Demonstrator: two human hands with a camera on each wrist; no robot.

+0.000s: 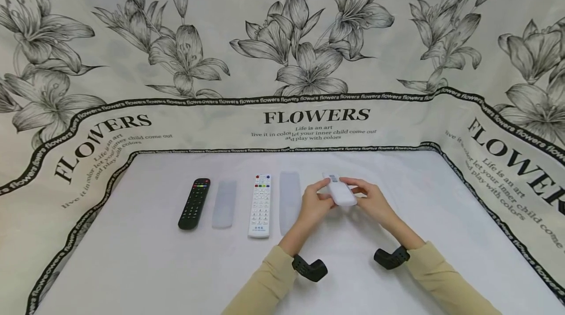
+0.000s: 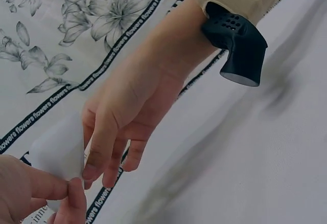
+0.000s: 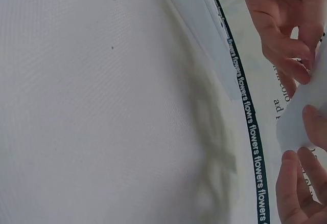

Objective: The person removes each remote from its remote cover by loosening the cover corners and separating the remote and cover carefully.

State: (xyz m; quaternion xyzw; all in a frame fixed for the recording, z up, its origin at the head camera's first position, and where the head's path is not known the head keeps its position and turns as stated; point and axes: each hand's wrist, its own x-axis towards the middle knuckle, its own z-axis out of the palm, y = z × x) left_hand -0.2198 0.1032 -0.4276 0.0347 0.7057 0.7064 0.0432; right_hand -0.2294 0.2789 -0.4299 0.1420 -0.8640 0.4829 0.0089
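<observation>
A small white remote control (image 1: 341,191) with grey markings near its far end is held up above the table's right half. Fingers and thumb of my left hand (image 1: 314,203) pinch its left side. From the other side, my right hand (image 1: 372,204) grips its edge near the lower end. In the left wrist view the remote's pale body (image 2: 59,144) shows between both hands, its button side out of sight. A translucent sleeve (image 1: 289,197) lies just left of my left hand, which covers part of its right edge.
To the left on the white table (image 1: 176,275) lie a white remote with many buttons (image 1: 259,207), another translucent sleeve (image 1: 224,204) and a black remote (image 1: 194,204). A flower-printed cloth (image 1: 212,123) stands around the back and sides.
</observation>
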